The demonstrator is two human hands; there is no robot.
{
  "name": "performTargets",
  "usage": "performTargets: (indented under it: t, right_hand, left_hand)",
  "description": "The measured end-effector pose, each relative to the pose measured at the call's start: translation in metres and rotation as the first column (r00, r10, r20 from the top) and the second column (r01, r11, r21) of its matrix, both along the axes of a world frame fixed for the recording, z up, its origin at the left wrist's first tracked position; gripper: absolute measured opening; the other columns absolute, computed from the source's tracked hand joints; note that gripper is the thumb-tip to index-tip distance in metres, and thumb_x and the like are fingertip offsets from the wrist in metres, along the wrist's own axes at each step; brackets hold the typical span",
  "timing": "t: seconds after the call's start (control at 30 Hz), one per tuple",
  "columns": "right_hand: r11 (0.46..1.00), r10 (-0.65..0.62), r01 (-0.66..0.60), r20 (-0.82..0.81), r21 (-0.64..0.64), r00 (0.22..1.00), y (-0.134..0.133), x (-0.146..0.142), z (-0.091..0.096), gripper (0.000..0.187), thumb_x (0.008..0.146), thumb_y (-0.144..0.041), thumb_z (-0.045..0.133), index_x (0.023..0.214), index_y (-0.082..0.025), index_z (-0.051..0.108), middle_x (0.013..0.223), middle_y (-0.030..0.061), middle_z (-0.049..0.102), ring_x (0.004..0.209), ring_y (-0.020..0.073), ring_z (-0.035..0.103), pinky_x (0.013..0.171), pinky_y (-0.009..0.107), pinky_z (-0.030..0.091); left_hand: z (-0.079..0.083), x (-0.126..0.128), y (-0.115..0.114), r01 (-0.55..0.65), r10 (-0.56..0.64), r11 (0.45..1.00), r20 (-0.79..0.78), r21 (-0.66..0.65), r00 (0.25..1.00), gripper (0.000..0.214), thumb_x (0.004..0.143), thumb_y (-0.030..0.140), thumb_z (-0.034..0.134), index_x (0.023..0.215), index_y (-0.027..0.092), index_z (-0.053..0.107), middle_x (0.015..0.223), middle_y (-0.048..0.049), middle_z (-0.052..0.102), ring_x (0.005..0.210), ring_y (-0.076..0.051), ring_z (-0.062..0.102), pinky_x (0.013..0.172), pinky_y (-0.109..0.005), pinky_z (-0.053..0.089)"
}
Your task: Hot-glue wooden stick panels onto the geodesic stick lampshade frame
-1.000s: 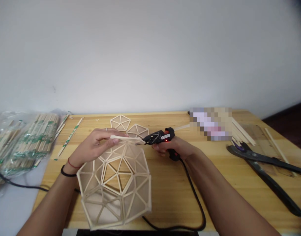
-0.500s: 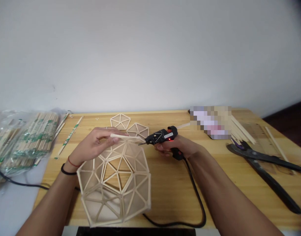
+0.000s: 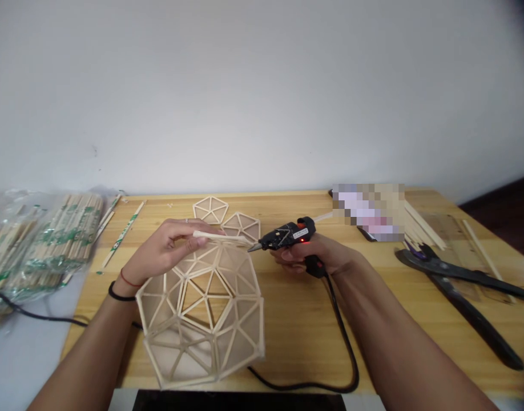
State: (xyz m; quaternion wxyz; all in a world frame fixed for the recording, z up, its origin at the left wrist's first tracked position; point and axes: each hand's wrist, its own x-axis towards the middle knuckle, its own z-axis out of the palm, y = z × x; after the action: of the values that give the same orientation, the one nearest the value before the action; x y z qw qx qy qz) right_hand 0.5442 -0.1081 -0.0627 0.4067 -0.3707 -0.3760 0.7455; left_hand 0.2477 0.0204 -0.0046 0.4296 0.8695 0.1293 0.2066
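A dome-shaped wooden stick frame (image 3: 214,331), built of pentagons split into triangles, stands on the table before me. My left hand (image 3: 170,248) is closed at its far rim, thumb and fingers pinching a wooden stick panel (image 3: 221,237) seen almost edge-on. Whether that panel is fixed to the dome I cannot tell. Wrapped in my right hand (image 3: 311,254) is a black hot glue gun (image 3: 285,235) with a red light lit. Its metal nozzle points left, close to the right end of the panel. Two flat stick pentagons (image 3: 210,210) lie behind the dome.
Plastic bags of wrapped chopsticks (image 3: 63,234) lie at the left, with a loose chopstick (image 3: 124,237) beside them. To the right are a blurred-out phone-like item (image 3: 367,214), bare sticks (image 3: 422,225) and large black-handled shears (image 3: 471,308). The gun's black cord (image 3: 351,354) loops across the table.
The glue gun has moved slightly right, drawing its nozzle back from the panel's right end. My left hand keeps its pinch, and the dome stays almost where it was.
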Motion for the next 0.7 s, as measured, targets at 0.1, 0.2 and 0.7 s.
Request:
performTargets:
  t: [0.1,0.2,0.7]
  right_hand:
    - [1.000,-0.019,0.019,0.030,-0.012,0.999,-0.0007,0.0009,0.0008,0.027,0.067,-0.024,0.081,0.062,-0.017,0.056,0.055,-0.0062,0.042,0.050,0.0072,0.035,0.043,0.021,0.030]
    - [1.000,-0.020,0.021,0.048,-0.021,0.999,-0.0014,0.0016,0.0015,0.027,0.067,-0.025,0.081,0.063,-0.017,0.056,0.056,-0.0057,0.044,0.050,0.0072,0.035,0.043,0.021,0.030]
    - [1.000,-0.005,0.005,0.186,0.003,0.983,-0.0037,0.0082,0.0013,0.029,0.068,-0.031,0.080,0.060,-0.016,0.057,0.053,-0.0044,0.047,0.048,0.0073,0.039,0.044,0.021,0.031]
  left_hand:
    - [-0.0011,-0.0004,-0.0002,-0.005,0.005,1.000,0.003,-0.009,1.000,0.027,0.101,0.029,0.058,0.121,0.026,0.076,0.123,-0.0085,0.076,0.117,-0.023,0.069,0.102,-0.035,0.052]
    - [-0.0028,-0.0009,0.0006,-0.007,0.007,1.000,0.003,0.015,1.000,0.028,0.100,0.030,0.059,0.122,0.026,0.076,0.122,-0.0091,0.076,0.115,-0.024,0.070,0.101,-0.036,0.053]
    - [0.0015,-0.0001,-0.0020,0.015,-0.008,0.993,0.060,-0.113,0.998,0.025,0.098,0.031,0.063,0.115,0.027,0.080,0.119,-0.0103,0.078,0.114,-0.026,0.070,0.102,-0.040,0.052]
